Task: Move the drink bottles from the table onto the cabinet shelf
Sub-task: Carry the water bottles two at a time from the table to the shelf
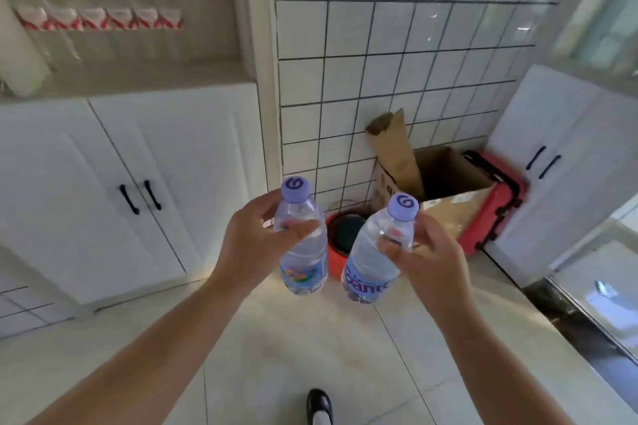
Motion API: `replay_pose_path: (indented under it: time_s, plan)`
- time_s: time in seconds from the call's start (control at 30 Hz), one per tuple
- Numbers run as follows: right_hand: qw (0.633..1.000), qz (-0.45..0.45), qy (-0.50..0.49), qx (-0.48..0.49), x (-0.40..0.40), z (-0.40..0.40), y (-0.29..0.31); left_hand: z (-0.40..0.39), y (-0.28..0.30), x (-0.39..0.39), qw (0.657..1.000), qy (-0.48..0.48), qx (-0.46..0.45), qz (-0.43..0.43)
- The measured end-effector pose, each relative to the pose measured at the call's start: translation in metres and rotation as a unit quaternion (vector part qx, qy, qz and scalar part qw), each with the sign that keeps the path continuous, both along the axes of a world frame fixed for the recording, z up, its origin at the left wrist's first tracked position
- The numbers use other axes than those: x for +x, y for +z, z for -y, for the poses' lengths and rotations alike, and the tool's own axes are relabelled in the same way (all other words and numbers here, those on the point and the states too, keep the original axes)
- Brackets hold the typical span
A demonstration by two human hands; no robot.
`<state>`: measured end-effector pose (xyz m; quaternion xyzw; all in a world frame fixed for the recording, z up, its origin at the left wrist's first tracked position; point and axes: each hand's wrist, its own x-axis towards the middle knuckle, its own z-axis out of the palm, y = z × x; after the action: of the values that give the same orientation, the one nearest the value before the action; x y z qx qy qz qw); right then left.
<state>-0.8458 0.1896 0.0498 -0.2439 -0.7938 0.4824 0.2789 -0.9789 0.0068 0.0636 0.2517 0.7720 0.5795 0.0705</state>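
- The left hand (252, 238) holds one clear water bottle (302, 245) by its upper body, fingers (297, 228) curled round it just under the purple cap (295, 188); the bottle is upright and carried in the air.
- The right hand (426, 259) holds a second water bottle (374, 259) the same way, fingers curled round its shoulder below its own purple cap (403, 206); this one tilts a little, its base leaning toward the left-hand bottle.
- The two bottles hang side by side, near each other but apart, over the tiled floor (310, 338) and in front of a red round bin (340, 245) standing against the tiled wall (397, 45).
- The cabinet shelf (138, 79) is an open recess up and to the left of the bottles, above the white cabinet doors (138, 183). A row of red-labelled bottles (103, 17) already stands at its back; these are blurred, so I cannot say whether they belong to this job.
- Right of the red bin sit an open cardboard box (445, 183) and a red case (497, 203).
- Progress, as I judge it: both bottles are picked up and in transit, neither yet shelved. No worktop shows, so how many remain cannot be told.
- What is left for this pair: turn left, lift to shelf height, and stand each one in the free space before the back row.
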Motion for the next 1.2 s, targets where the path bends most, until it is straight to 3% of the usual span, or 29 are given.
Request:
replay_pose_path:
  time_s: [0.57, 0.93, 1.2]
  plan:
    - [0.968, -0.007, 0.249, -0.02, -0.356, 0.021, 0.014, 0.065, 0.025, -0.246, 0.961, 0.27, 0.064, 0.004]
    - [0.961, -0.083, 0.265, 0.002, -0.559, 0.115, 0.051, 0.159, 0.062, -0.446, 0.965, 0.245, 0.093, -0.032]
    - [0.947, -0.113, 0.301, -0.001, -0.669, 0.17, 0.086, 0.201, 0.091, -0.55, 0.962, 0.235, 0.126, -0.054]
